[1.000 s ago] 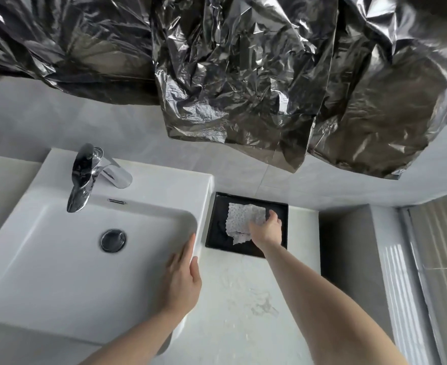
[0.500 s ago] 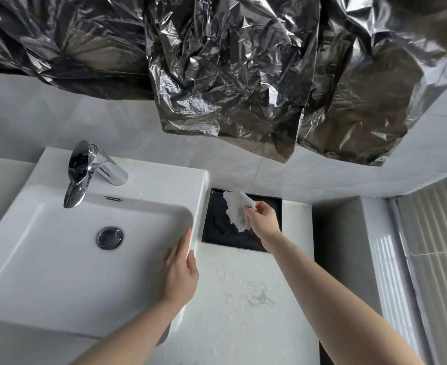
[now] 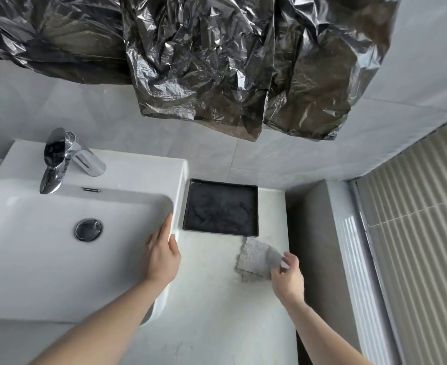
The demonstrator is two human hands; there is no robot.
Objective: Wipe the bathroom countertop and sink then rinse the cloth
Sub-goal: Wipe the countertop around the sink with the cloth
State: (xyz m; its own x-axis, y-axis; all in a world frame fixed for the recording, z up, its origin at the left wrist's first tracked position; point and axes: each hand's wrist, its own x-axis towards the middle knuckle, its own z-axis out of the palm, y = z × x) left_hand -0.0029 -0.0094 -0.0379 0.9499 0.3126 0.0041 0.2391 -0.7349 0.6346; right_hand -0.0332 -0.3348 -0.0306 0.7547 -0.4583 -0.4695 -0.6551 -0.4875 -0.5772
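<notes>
Head view: right hand [image 3: 288, 279] pinches dimpled cloth [image 3: 256, 260]; left hand [image 3: 161, 255] flat on glossy sink [image 3: 33, 259].

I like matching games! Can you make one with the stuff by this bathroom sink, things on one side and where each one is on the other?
Things:
1. cloth
2. tray
3. tap
4. left hand

Places:
A. at the back of the sink
B. on the sink's right rim
C. pinched in the right hand
D. on the countertop by the wall, holding nothing

Pairs: 1-C, 2-D, 3-A, 4-B
</notes>
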